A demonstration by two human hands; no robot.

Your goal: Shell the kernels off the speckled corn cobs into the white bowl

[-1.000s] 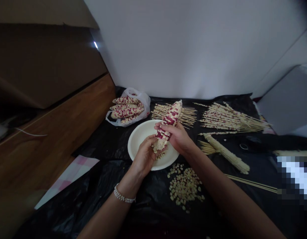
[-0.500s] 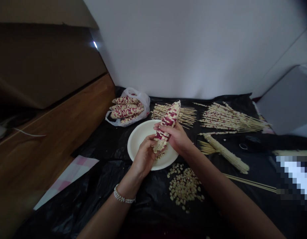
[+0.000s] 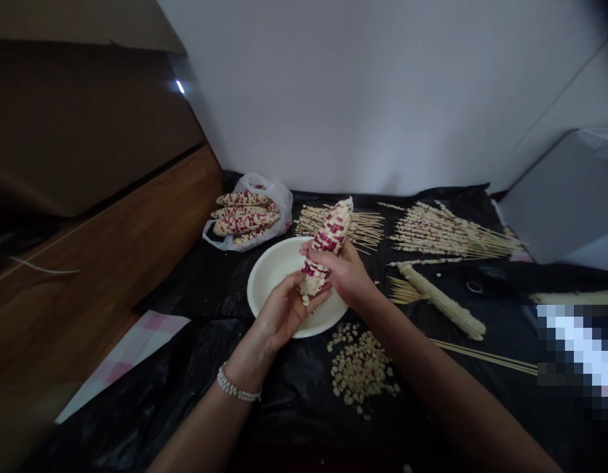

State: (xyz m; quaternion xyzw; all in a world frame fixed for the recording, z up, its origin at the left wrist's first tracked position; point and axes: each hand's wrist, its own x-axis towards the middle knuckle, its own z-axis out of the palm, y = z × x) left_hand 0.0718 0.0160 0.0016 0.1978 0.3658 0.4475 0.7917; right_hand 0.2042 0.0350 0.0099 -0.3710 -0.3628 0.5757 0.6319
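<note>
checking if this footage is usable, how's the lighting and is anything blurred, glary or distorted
Head view: dim overall, with the black sheet nearly losing detail; a small bright glare at the edge of the pale wall; soft shading on that wall; coarse pixel blocks at lower right hide what is there; kernels in the white bowl too small and dark to count.

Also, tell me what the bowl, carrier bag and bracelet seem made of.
Bowl: probably plastic, matte; smooth, off-white walls. Carrier bag: thin plastic film, slightly glossy; translucent and crumpled. Bracelet: pale, lustrous beads, perhaps pearl or plastic; the small rounded shapes suggest either.
</note>
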